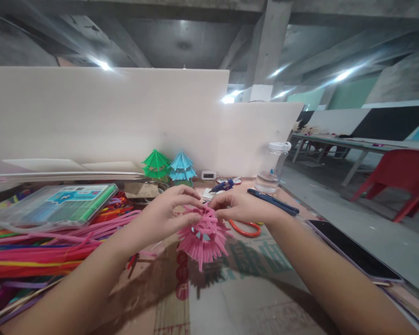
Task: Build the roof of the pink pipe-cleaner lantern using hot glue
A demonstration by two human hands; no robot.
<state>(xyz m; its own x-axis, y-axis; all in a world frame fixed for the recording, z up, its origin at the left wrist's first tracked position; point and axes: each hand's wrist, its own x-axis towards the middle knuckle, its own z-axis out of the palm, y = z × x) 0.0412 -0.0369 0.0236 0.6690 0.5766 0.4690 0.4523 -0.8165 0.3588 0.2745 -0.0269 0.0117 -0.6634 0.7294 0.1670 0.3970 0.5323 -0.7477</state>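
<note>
A pink tiered tree made of pipe cleaners point(202, 244) is held between my two hands, above the cardboard-covered table. My left hand point(171, 209) grips its upper part from the left, thumb and fingers on the pink strips. From the right, my right hand point(239, 207) pinches the top, its fingers curled; what exactly lies under its fingertips is hidden. Behind them stand a finished-looking green tree point(156, 164) and a light blue tree point(182, 165) of the same shape. The orange handle of scissors point(246, 230) shows just below my right hand.
Loose colourful pipe cleaners point(38, 256) and a clear plastic case point(56, 207) lie at left. A plastic bottle point(270, 170), a dark blue pen-like tool point(274, 201) and a phone point(352, 251) are at right. A white board point(104, 116) rises behind the table.
</note>
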